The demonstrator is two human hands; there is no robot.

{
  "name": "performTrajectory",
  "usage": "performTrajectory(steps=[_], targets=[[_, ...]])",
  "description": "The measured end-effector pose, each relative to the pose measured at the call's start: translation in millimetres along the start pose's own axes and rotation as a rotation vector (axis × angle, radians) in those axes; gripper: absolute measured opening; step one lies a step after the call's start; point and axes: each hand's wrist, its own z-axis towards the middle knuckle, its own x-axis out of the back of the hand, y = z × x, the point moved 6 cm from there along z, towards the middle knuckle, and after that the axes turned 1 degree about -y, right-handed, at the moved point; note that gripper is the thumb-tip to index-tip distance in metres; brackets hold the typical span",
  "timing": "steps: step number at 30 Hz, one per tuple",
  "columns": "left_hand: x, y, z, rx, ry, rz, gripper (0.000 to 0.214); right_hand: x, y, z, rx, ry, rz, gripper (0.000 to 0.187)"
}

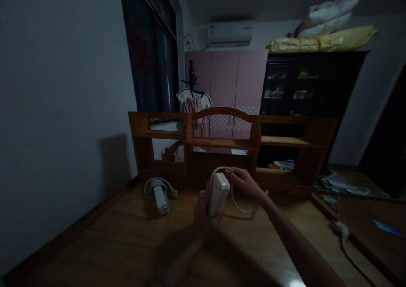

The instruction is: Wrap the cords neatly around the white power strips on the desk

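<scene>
Head view is really dim, so the left hand (pixel 203 214) is mostly a dark shape and its forearm melts into shadow near the bottom edge. I can't make out any sockets on the white power strip (pixel 218 193) either. The wooden bench (pixel 127 244) runs along a plain wall, with an open wooden shelf unit (pixel 222 142) at its back and a second power strip (pixel 160 196) with a coiled lead lying left of the hands. Another plug (pixel 341 230) is off to the right, its lead cut off by the frame. Behind are a pink wardrobe (pixel 226 80), an air conditioner (pixel 230 33) and a dark cabinet (pixel 304 88). The left hand is wrapped around the strip's lower end, holding it upright just above the bench in front of the shelf unit. The right hand (pixel 245 181) comes in from the right, fingers pinched on the cord (pixel 236 204) by the strip's top end.
</scene>
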Motion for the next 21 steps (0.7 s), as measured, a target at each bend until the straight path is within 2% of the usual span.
performTrajectory(steps=[2,4,8,10,15,18,21], targets=[[7.7,-6,8,0.154,0.094,-0.066,0.072,-19,14,-2,-0.07,-0.071,-0.155,0.044],[15.6,-16,15,0.253,0.165,-0.109,0.068,-38,22,-6,-0.105,-0.132,-0.278,0.038],[28.7,-38,24,0.316,0.247,-0.016,0.072,-65,18,-18,-0.157,-0.224,-0.488,0.017],[31.0,-45,25,0.313,0.241,0.099,0.075,-72,9,-24,-0.172,-0.261,-0.598,0.019],[22.5,-51,24,0.302,0.051,0.482,0.071,-76,-19,-37,-0.148,-0.351,-0.739,0.025],[11.7,-53,23,0.268,-0.102,0.65,0.077,-67,-36,-42,-0.1,-0.376,-0.795,0.023],[-2.6,-52,19,0.225,-0.262,0.7,0.083,-50,-52,-42,-0.044,-0.38,-0.826,0.021]])
